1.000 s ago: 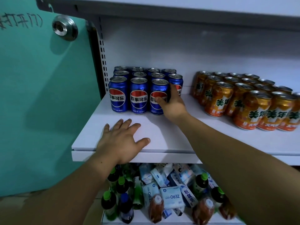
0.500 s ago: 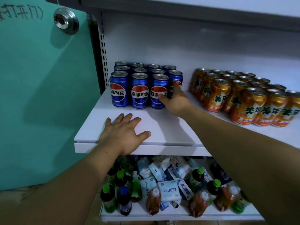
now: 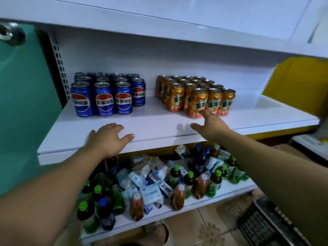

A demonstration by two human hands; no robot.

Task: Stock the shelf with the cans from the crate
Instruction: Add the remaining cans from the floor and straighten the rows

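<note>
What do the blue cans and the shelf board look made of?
Blue cans: likely aluminium, with glossy printed sides and bare silvery tops with pull tabs. Shelf board: probably white-painted sheet metal, smooth and slightly shiny; the look alone cannot confirm it.

Single head view looks forward and down, close to the white shelf point(image 3: 159, 125); floor at bottom edge.

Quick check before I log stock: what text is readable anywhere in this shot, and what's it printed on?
"百事可乐": front-row blue cans.
"美年", rest hidden or cut off: front orange cans.
"ZERO", upside down: pale blue packet on the lower shelf.
Other packets and bottle labels: too small or blurred.
</note>
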